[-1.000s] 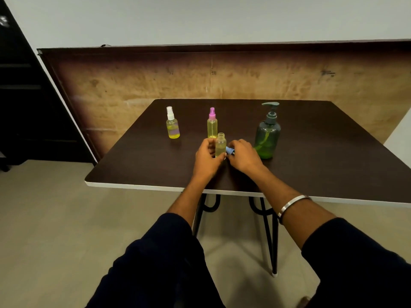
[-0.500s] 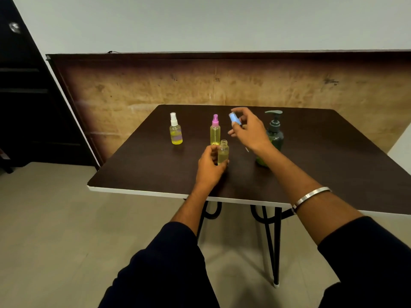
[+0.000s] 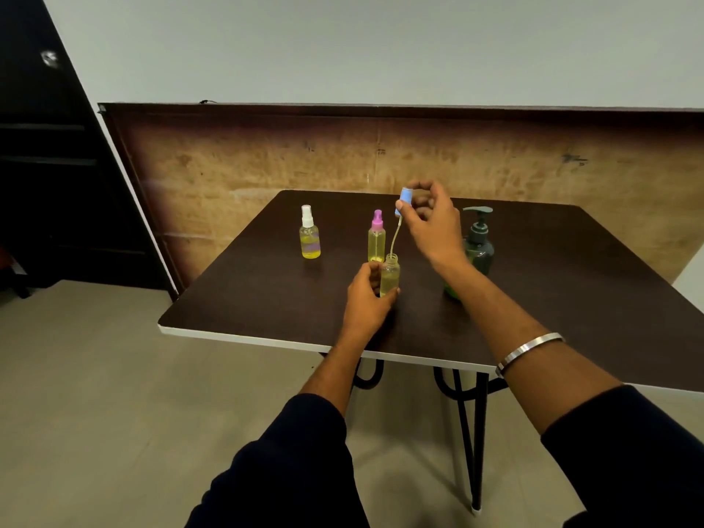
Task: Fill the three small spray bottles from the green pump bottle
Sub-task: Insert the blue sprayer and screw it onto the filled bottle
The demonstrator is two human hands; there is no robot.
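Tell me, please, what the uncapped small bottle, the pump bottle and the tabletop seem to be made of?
Uncapped small bottle: clear plastic or glass, glossy; yellowish liquid shows through. Pump bottle: translucent dark green plastic, probably, with an opaque pump. Tabletop: dark wood-look laminate with a white edge, likely; a soft sheen.

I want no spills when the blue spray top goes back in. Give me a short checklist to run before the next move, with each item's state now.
1. Open bottle upright on the table: ok.
2. Left hand grips the open bottle: ok.
3. Right hand pinches the blue spray top: ok.
4. Dip tube reaches down to the bottle's neck: ok; whether its tip is inside, cannot tell.
5. Open bottle holds yellowish liquid: ok; exact level, cannot tell.
6. Green pump bottle stands apart behind the right forearm: ok.
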